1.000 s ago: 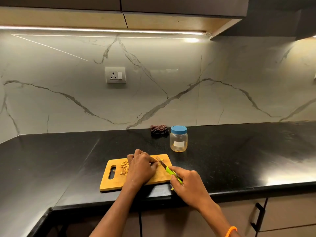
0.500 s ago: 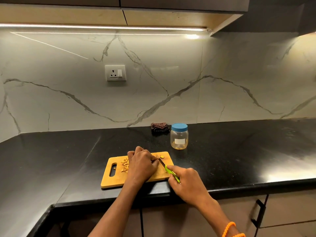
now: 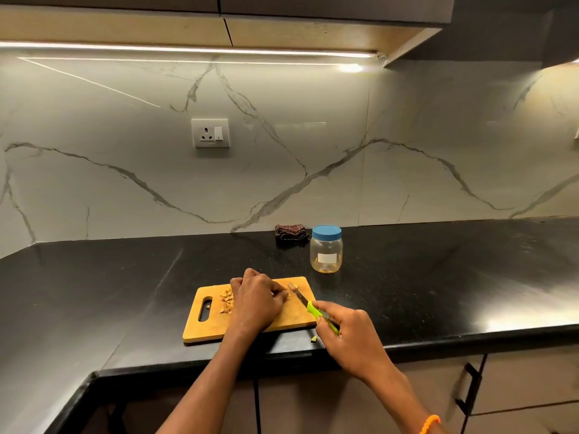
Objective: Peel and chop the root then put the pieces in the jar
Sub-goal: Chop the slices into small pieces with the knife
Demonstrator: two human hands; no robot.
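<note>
Chopping is in hand: the left hand (image 3: 255, 303) curls over the root, hidden beneath, on the wooden cutting board (image 3: 203, 332). The right hand (image 3: 347, 335) grips the green-handled knife (image 3: 308, 305); next, cuts call for fingertips tucked back, then unscrewing the blue-lidded jar (image 3: 326, 249) at 1 o'clock

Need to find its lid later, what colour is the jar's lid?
Blue lid, on the jar; head view.

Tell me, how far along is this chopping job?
Partly done: a small pile of chopped pieces lies on the wooden cutting board. In hand: the left hand is curled over something on the board, hiding it, while the right hand holds the green-handled knife beside it. Left: the jar has its blue lid on; the pieces aren't in it.
</note>
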